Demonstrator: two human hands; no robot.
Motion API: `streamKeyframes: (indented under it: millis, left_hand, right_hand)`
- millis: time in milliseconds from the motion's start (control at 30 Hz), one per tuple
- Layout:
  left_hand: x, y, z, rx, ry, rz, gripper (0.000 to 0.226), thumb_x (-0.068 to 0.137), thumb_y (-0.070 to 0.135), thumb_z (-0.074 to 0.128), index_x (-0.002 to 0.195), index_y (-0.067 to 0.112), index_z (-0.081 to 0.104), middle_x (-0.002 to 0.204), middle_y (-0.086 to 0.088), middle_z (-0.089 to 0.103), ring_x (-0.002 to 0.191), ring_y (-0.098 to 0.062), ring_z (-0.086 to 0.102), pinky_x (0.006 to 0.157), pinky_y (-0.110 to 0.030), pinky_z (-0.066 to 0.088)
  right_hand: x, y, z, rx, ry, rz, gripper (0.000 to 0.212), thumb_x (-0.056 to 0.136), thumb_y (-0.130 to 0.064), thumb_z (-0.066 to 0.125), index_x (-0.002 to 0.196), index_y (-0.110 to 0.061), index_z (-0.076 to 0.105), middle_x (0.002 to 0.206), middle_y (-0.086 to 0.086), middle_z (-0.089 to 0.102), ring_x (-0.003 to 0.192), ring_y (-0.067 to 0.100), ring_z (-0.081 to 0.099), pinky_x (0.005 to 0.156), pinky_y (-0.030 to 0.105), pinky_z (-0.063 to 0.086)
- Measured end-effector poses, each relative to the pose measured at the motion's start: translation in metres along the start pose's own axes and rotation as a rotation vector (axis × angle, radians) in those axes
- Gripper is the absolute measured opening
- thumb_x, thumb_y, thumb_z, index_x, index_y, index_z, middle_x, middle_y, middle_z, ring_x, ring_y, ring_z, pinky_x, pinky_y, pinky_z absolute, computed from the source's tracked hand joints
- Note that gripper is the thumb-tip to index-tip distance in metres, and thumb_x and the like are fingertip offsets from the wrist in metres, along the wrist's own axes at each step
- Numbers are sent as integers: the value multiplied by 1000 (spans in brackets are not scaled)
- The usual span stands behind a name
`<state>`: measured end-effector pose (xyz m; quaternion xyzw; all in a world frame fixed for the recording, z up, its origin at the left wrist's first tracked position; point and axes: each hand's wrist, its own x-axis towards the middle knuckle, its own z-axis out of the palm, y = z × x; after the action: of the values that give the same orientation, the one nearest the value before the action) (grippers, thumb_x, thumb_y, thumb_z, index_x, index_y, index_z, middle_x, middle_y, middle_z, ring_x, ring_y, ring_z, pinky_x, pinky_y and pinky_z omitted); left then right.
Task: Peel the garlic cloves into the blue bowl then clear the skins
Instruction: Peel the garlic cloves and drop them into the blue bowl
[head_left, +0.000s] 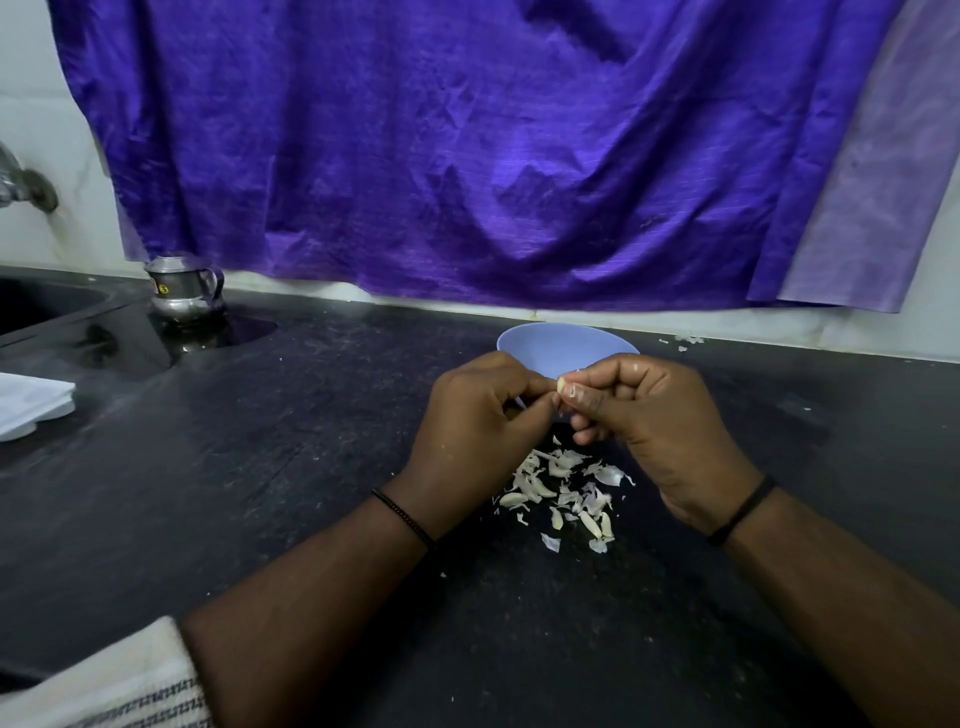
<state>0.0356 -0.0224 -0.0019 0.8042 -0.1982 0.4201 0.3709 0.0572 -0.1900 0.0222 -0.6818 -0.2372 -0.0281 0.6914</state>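
A pale blue bowl (563, 347) stands on the black counter, just behind my hands; its inside is hidden. My left hand (475, 423) and my right hand (649, 415) meet in front of it, and both pinch one small garlic clove (561, 385) between thumb and fingertips. Below the hands, a loose heap of garlic cloves and papery skins (563, 491) lies on the counter.
A steel jug (184, 288) stands at the back left beside a sink (36, 306) and a tap (21, 184). A white board (28, 402) lies at the left edge. A purple cloth (467, 156) hangs on the wall. A few skin scraps (688, 340) lie by the wall.
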Motion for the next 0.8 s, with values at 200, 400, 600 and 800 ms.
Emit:
streamKeyframes:
  millis: [200, 400, 600, 800]
  left_hand:
    - [-1, 5, -1, -66, 17, -67, 9, 81, 9, 78, 83, 17, 80, 69, 11, 65, 65, -4, 58, 59, -12, 42]
    - [0, 7, 0, -117, 27, -149, 3, 80, 9, 78, 79, 12, 79, 71, 10, 68, 67, -6, 62, 60, -13, 45]
    - [2, 10, -1, -192, 10, -248, 7, 80, 6, 76, 75, 11, 78, 72, 8, 68, 64, -2, 60, 59, -12, 43]
    - [3, 8, 0, -194, -4, -300, 8, 82, 8, 74, 75, 10, 75, 75, 5, 70, 59, -2, 56, 57, -17, 45]
  right_hand:
    - [-1, 2, 2, -19, 2, -17, 6, 82, 5, 72, 86, 1, 71, 64, 5, 71, 55, 11, 63, 54, 21, 55]
    - [-1, 3, 3, -33, 12, -47, 5, 83, 3, 71, 87, 1, 71, 65, 5, 72, 57, 11, 64, 56, 22, 56]
    - [-1, 3, 2, 5, -6, -14, 6, 82, -1, 72, 88, -2, 72, 71, 10, 73, 60, 13, 64, 56, 22, 55]
    - [-2, 3, 1, 6, -34, 2, 10, 87, -7, 68, 95, -4, 72, 77, 11, 73, 62, 12, 62, 55, 20, 53]
